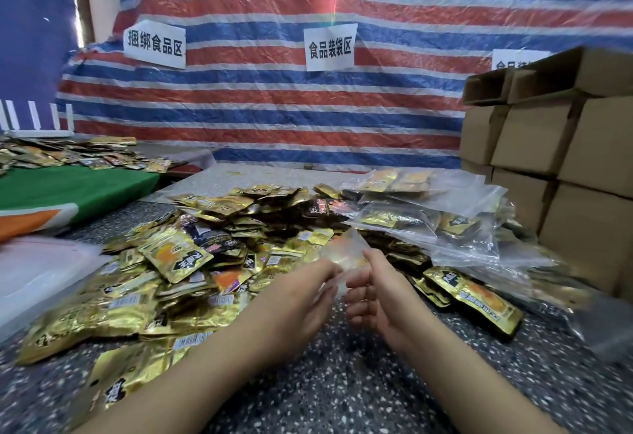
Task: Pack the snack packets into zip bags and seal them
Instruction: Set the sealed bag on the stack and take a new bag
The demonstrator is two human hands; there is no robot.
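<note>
A clear empty zip bag [344, 248] is held up over the speckled table, blurred by motion. My left hand [301, 293] pinches its near edge from the left. My right hand [373, 293] pinches the same edge from the right, thumb on top. A big heap of gold and black snack packets [191, 255] spreads left of and behind my hands. One loose gold packet [476, 296] lies just right of my right hand. Filled zip bags [428, 218] with packets inside are piled at the back right.
Stacked cardboard boxes [555, 146] stand at the right. A pale stack of clear bags [37, 272] lies at the left edge. A green-covered table [75, 187] with more packets sits at the back left. A striped tarp [274, 108] with paper signs closes the back.
</note>
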